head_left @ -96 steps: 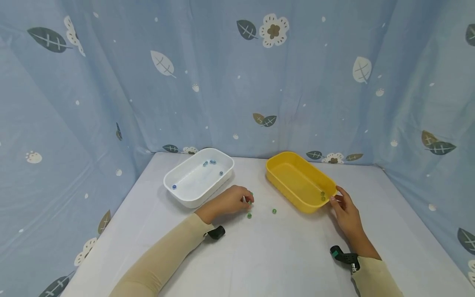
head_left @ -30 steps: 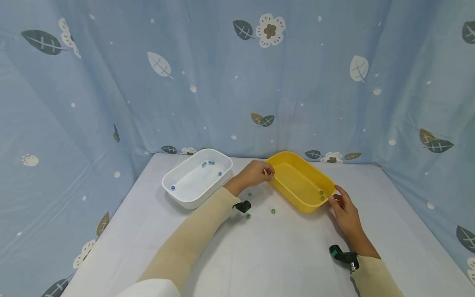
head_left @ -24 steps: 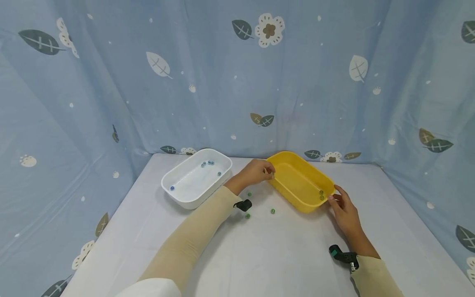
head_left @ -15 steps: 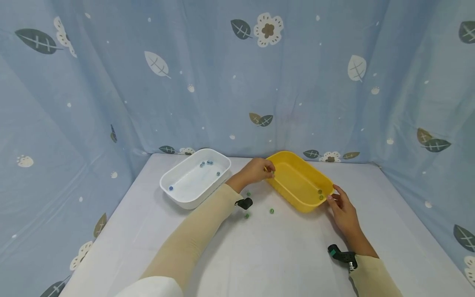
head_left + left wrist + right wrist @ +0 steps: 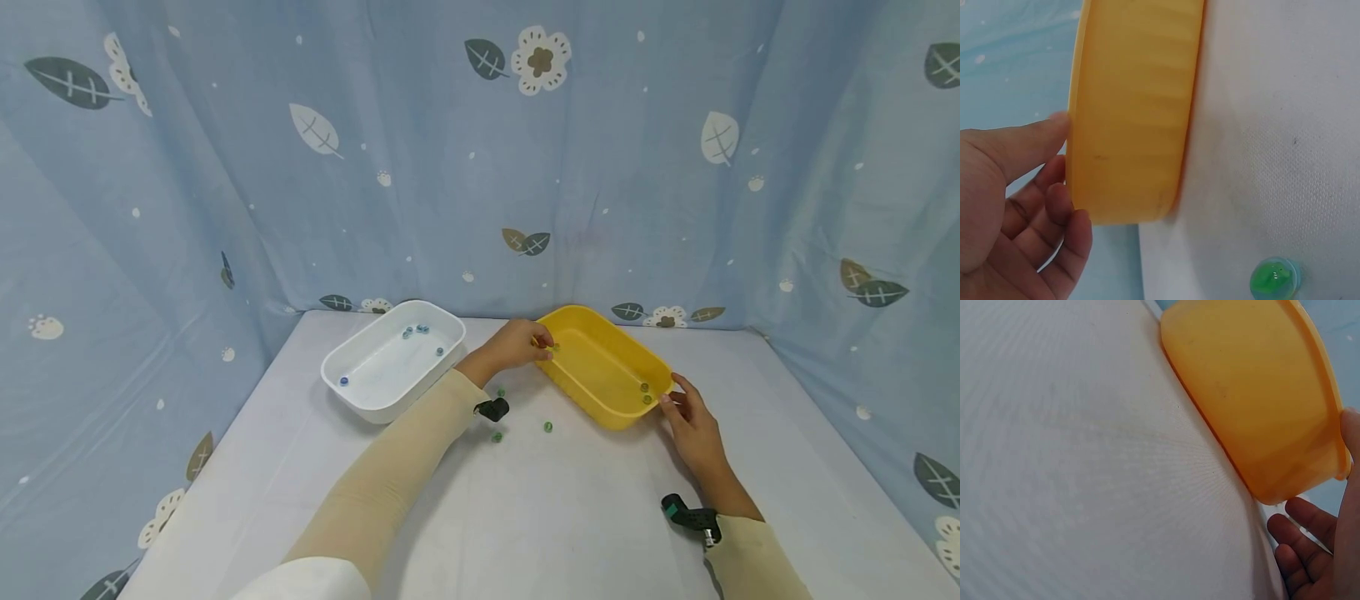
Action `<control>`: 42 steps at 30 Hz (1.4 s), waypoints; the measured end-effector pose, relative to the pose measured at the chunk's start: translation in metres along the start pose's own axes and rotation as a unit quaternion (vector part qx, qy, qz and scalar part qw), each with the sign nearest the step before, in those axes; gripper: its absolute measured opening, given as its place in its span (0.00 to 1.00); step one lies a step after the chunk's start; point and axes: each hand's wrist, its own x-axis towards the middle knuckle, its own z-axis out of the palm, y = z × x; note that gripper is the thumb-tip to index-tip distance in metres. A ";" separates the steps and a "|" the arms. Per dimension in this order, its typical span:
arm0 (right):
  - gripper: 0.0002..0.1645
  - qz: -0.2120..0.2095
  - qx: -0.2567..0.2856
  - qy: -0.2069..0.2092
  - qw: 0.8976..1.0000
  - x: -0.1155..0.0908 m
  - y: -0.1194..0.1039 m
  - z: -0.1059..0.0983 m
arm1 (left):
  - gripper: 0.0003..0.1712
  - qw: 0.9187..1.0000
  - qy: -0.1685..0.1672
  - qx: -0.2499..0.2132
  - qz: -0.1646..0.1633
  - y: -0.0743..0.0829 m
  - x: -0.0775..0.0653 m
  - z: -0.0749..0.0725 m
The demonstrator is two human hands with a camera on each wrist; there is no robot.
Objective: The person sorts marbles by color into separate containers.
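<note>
My left hand (image 5: 513, 343) is at the left rim of the yellow plastic basin (image 5: 600, 362), fingers loosely bent, with a green marble (image 5: 557, 347) inside the basin just beyond the fingertips. In the left wrist view the thumb and fingertips touch the edge of the rim, and no marble shows between them. My right hand (image 5: 697, 429) holds the basin's near right corner, thumb on the rim and fingers below it. Two more green marbles (image 5: 646, 393) lie inside near that corner. On the cloth between the basins are three loose green marbles (image 5: 548, 427).
A white basin (image 5: 386, 417) with several blue marbles (image 5: 439, 352) stands on the left of the white-covered table (image 5: 570, 517). Behind and beside the table hangs a blue patterned curtain (image 5: 420, 217). A small black camera (image 5: 492, 409) sits on the left wrist.
My left hand took a green marble from the cloth, carried it up and right to the yellow basin, and let it go inside. The right hand has kept its hold.
</note>
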 end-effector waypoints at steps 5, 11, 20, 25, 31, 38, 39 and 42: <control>0.39 0.001 -0.002 -0.002 1.000 -0.001 -0.001 -0.001 | 0.13 1.000 0.009 0.000 0.000 0.000 -0.003 0.001; 0.39 0.002 -0.005 -0.005 1.000 0.000 -0.001 0.000 | 0.09 1.000 0.021 0.016 0.009 -0.008 -0.009 0.002; 0.40 0.010 -0.004 -0.006 1.000 0.000 -0.002 0.000 | 0.08 1.000 0.002 0.022 -0.005 -0.018 -0.029 0.001; 0.40 0.003 -0.002 -0.007 1.000 0.000 -0.002 -0.001 | 0.11 0.999 -0.014 0.041 -0.018 -0.020 -0.041 0.001; 0.40 0.008 0.000 -0.008 1.000 0.000 0.000 -0.001 | 0.12 0.998 -0.032 0.045 -0.028 -0.021 -0.056 0.002; 0.40 0.009 -0.002 -0.006 1.000 0.000 0.001 0.000 | 0.12 0.998 -0.041 0.050 -0.022 -0.020 -0.070 0.001; 0.40 0.009 -0.003 -0.006 1.000 0.000 0.001 0.000 | 0.12 0.998 -0.041 0.053 -0.020 -0.020 -0.071 0.001; 0.40 0.011 -0.005 -0.005 1.000 0.001 0.001 0.000 | 0.11 0.997 -0.042 0.059 -0.016 -0.021 -0.076 0.000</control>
